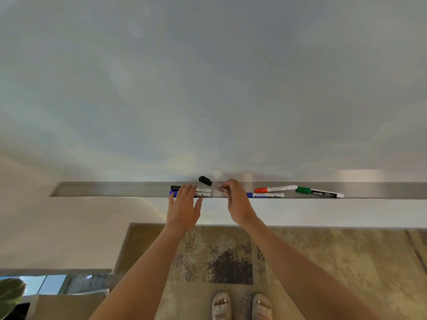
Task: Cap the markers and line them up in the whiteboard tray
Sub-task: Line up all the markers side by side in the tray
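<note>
Five capped markers are lying in the tray [115,189] while the right hand [236,199] is holding a sixth black marker [209,183] and the left hand [182,206] is spreading wide.

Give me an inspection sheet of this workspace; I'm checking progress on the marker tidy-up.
Surface: metal whiteboard tray below the board.
Job's things: black marker held tilted above the tray; black-capped marker and blue marker side by side at left; second blue marker, red marker, green marker lying at right, caps on.
Clutter: nothing seen.
Hands: right hand grips the black marker; left hand open over the left pair.
Cables: nothing seen.
Surroundings: patterned rug, sandalled feet.
</note>
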